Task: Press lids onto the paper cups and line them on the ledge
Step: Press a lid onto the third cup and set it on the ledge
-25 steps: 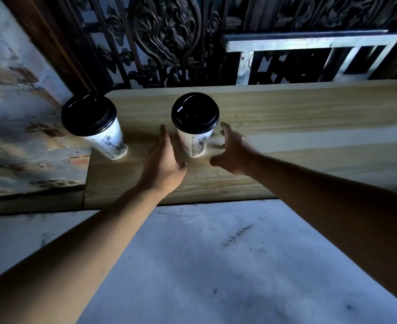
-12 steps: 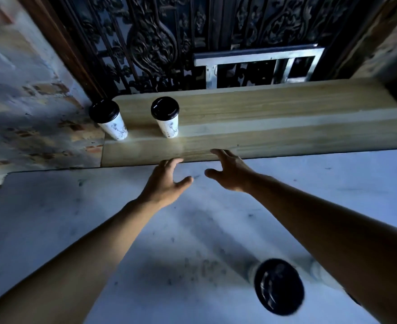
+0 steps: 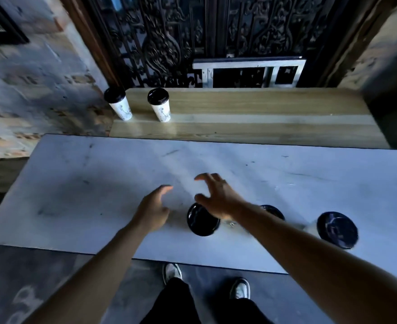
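Two white paper cups with black lids stand at the left end of the wooden ledge [image 3: 251, 118]: one [image 3: 119, 105] at the corner, the other [image 3: 159, 107] just to its right. On the white table [image 3: 80, 188] stand three more black-lidded cups: one [image 3: 201, 223] just under my right hand, one [image 3: 273, 211] half hidden by my right forearm, one [image 3: 337, 229] further right. My left hand [image 3: 153, 210] hovers left of the nearest cup, fingers loosely spread, holding nothing. My right hand [image 3: 216, 197] hovers above that cup, fingers spread, holding nothing.
A dark carved screen [image 3: 169, 38] and a metal frame [image 3: 249, 71] rise behind the ledge. A rough brick wall [image 3: 29, 85] lies to the left. My legs and shoes [image 3: 239, 288] show on the dark floor below the table's near edge.
Both hands have pulled back from the lidded cup on the ledge to the table, and now hover by a lidded cup there. The view has drawn back and tilted down.
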`<move>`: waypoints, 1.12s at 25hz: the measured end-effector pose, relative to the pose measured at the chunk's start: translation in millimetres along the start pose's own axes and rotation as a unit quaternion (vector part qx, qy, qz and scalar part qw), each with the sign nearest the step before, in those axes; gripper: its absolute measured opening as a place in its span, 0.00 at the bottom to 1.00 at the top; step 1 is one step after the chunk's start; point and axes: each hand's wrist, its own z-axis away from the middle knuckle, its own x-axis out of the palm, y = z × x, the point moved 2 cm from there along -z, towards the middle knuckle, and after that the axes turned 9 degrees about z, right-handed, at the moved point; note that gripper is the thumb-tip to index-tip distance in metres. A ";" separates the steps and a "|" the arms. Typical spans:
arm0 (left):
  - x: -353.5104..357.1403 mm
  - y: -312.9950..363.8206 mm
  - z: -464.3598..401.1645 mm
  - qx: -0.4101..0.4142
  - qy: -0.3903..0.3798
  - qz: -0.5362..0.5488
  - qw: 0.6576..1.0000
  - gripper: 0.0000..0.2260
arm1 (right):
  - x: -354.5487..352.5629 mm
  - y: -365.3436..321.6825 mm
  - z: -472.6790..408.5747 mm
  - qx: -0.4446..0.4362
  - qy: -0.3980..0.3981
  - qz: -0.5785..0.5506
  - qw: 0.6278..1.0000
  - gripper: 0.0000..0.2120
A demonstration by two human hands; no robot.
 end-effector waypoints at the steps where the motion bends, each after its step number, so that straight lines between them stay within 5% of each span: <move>1: 8.6 -9.7 10.6 -0.033 -0.019 0.015 0.999 0.33 | 8.9 -0.9 14.6 -0.014 -0.013 -0.011 1.000 0.26; 6: 46.9 -39.0 43.6 -0.059 -0.125 0.005 0.990 0.41 | 46.6 -0.4 44.7 -0.017 -0.016 -0.037 0.999 0.22; 8: 61.4 -38.2 48.2 -0.049 -0.144 0.033 0.988 0.36 | 55.0 -1.8 49.2 0.003 0.004 -0.052 0.999 0.22; 13: 67.8 -38.5 49.2 -0.027 -0.114 0.116 0.986 0.22 | 60.5 -4.6 50.9 0.058 0.037 -0.095 0.993 0.22; 16: 61.2 -38.0 55.5 0.011 -0.101 0.142 0.985 0.30 | 56.0 -8.0 53.4 0.083 0.070 -0.149 0.983 0.25; 21: 44.2 -27.7 68.5 0.059 -0.042 0.167 0.983 0.29 | 38.6 -18.7 52.7 0.090 0.100 -0.224 0.965 0.14; 25: 24.4 2.4 80.2 0.077 0.006 0.247 0.966 0.25 | 18.6 -25.7 48.8 0.065 0.079 -0.264 0.959 0.35; 28: 16.1 29.8 88.3 0.043 0.000 0.301 0.953 0.21 | -1.5 -28.3 45.5 0.069 0.114 -0.253 0.958 0.34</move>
